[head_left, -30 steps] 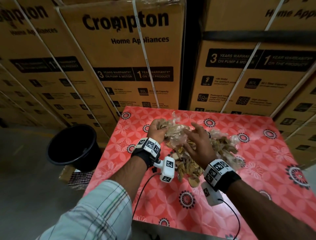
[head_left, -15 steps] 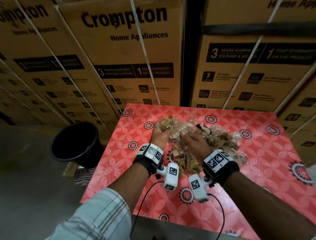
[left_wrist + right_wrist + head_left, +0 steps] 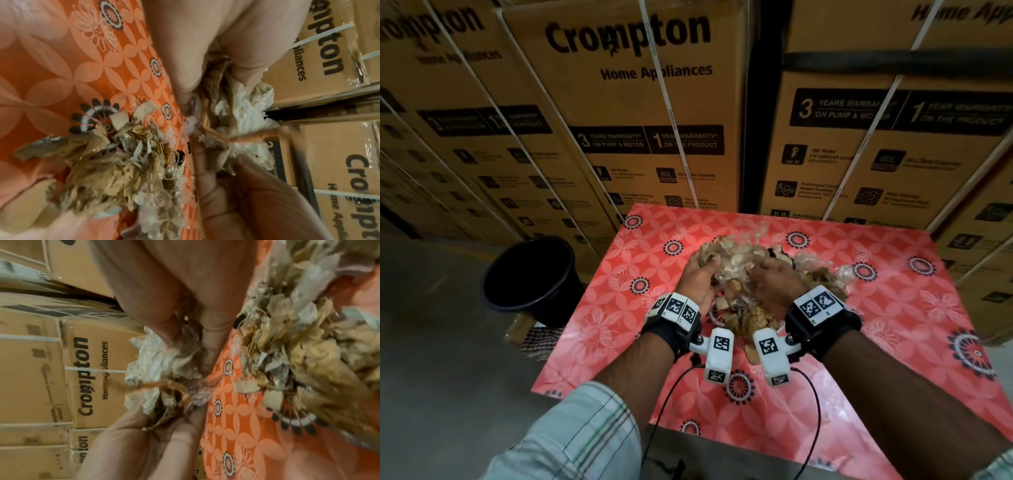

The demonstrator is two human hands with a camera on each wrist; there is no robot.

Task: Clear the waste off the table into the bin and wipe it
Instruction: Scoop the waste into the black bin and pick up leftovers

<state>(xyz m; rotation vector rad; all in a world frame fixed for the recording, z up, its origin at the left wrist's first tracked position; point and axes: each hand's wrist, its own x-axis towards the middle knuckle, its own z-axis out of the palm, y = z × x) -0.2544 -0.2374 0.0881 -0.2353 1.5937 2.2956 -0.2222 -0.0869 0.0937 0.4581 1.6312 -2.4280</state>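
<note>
A heap of waste, brown paper scraps and crumpled clear plastic [image 3: 753, 315], lies mid-table on the red flowered tablecloth [image 3: 619, 308]. Both hands grip one bundle of this waste [image 3: 736, 257] from either side, just above the heap. My left hand [image 3: 698, 274] holds its left side, my right hand [image 3: 777, 277] its right side. In the left wrist view my left hand [image 3: 213, 78] has its fingers curled into the bundle [image 3: 236, 113]. In the right wrist view my right hand [image 3: 191, 347] pinches the bundle [image 3: 160, 366] beside the loose heap [image 3: 298, 353].
A black bin [image 3: 530, 274] stands on the floor left of the table. A checked cloth [image 3: 541, 339] lies on the floor by the table's left edge. Stacked cardboard boxes [image 3: 640, 102] wall in the far side of the table.
My right hand, open over the heap a second ago, has closed on the waste. Both hands have drawn together round one bundle.
</note>
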